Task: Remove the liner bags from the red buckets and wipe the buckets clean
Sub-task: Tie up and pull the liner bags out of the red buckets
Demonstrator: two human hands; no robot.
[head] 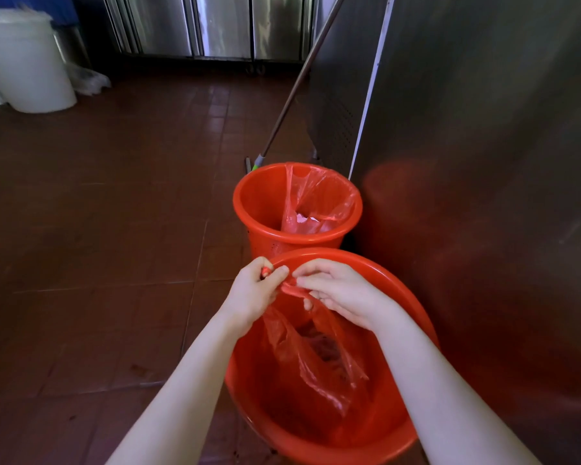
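Observation:
Two red buckets stand on the tiled floor beside a steel cabinet. The near bucket [403, 303] is right below me and holds a red translucent liner bag [312, 360] with something dark inside. My left hand [254, 292] and my right hand [336, 292] both pinch the gathered top of that bag, twisted between them above the bucket's far rim. The far bucket [259, 203] stands just behind, with its own red liner bag [319, 203] draped over the right side of its rim.
A steel cabinet [483, 146] fills the right side, close against both buckets. A mop handle [292, 95] leans against it behind the far bucket. White plastic tubs [31, 68] stand at the far left. Steel cabinet doors [215, 25] line the back wall.

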